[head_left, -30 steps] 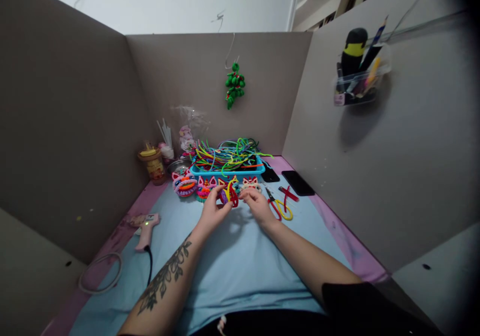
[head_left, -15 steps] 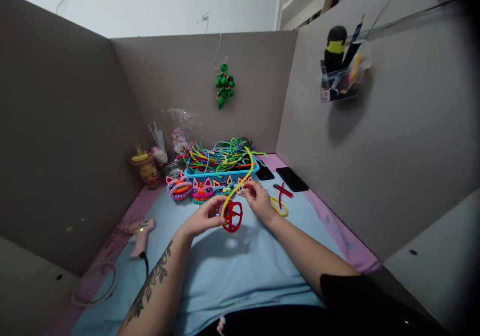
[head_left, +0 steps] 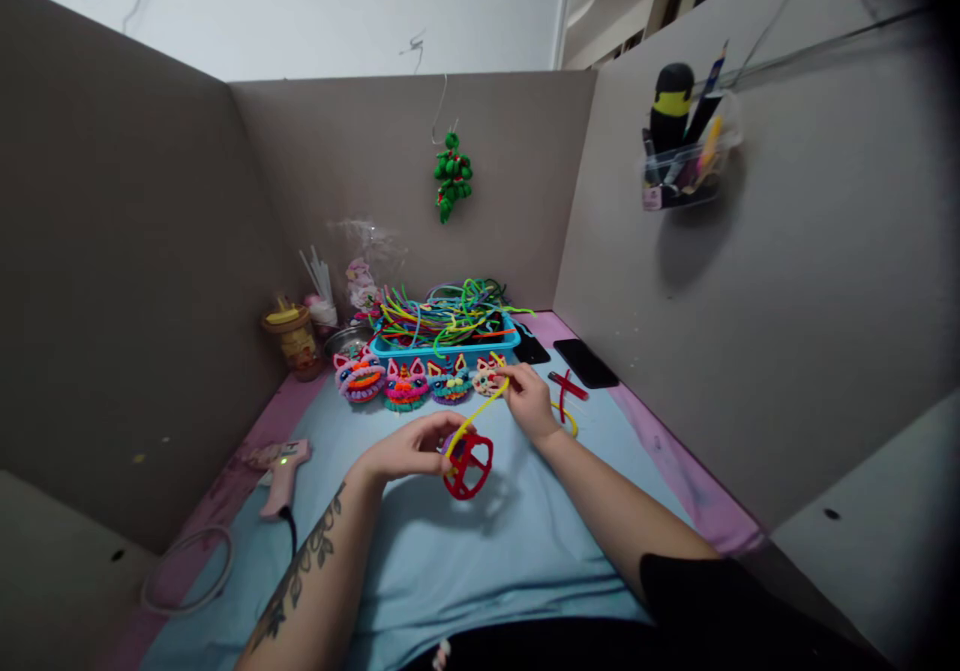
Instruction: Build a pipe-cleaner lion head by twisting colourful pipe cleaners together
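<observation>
My left hand [head_left: 420,445] is closed on a round red pipe-cleaner frame [head_left: 480,479] with crossing bars, held above the blue cloth. A bit of purple shows at the frame's upper left, partly behind my fingers. From the frame a yellow pipe cleaner [head_left: 480,411] runs up and to the right. My right hand [head_left: 528,399] pinches this yellow strand near its upper end, and a short tip sticks out past the fingers. Just beyond my hands several finished pipe-cleaner animal heads [head_left: 406,385] stand in a row.
A blue tray [head_left: 450,349] heaped with colourful pipe cleaners stands at the back. A pink glue gun [head_left: 283,476] lies on the left. On the right are a dark phone [head_left: 586,362], red pieces [head_left: 568,385] and a yellow loop [head_left: 568,418]. Partitions enclose three sides.
My right hand has taken hold of the yellow pipe cleaner and bent it over to the right; before, it stood up loose. The red frame sits slightly lower and is turned.
</observation>
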The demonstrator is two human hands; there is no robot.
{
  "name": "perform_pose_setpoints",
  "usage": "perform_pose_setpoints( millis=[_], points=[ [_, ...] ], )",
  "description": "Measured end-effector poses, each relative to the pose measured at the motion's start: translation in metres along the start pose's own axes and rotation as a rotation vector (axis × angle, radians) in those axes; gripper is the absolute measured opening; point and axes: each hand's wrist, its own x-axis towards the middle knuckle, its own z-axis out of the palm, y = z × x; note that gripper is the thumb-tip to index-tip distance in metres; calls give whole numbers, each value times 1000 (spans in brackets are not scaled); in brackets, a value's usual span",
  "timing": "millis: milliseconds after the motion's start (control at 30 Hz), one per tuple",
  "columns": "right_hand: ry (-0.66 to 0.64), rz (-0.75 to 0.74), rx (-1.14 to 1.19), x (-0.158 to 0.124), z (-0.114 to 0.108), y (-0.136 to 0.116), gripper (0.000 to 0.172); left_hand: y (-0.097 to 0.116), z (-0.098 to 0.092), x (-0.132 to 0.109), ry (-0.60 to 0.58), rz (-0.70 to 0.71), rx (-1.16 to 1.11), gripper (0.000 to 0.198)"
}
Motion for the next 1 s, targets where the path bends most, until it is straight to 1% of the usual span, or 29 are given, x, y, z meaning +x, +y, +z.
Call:
perform_pose_setpoints(
  millis=[167,267,333,433,567,633,700,733,900,1000],
  points=[
    [39,28,-1,4,-4,10,22,6,-5,-7,-10,-11,-19,56],
    [47,38,2,6,-8,13,24,9,-9,-8,42,-1,36,54],
    [53,77,44,7,-9,13,22,8,-11,-7,96,-21,109,50],
    [31,215,239,8,-6,9,19,5,-13,-4,163,-71,186,49],
    [-35,473,678,8,0,-7,22,-1,-14,-1,196,-102,163,51],
    [-94,520,844,7,2,-17,22,-2,-15,-1,200,-112,170,52],
    [-151,502,923,4,3,-26,19,-3,-15,-1,192,-119,190,52],
    [-179,479,924,3,2,-29,18,-4,-15,-1,185,-122,204,52],
    [-368,327,749,-1,-1,-40,14,-6,-14,2,169,-122,261,52],
    [-422,230,701,1,-2,-45,14,-5,-13,3,176,-104,273,51]
  ],
)
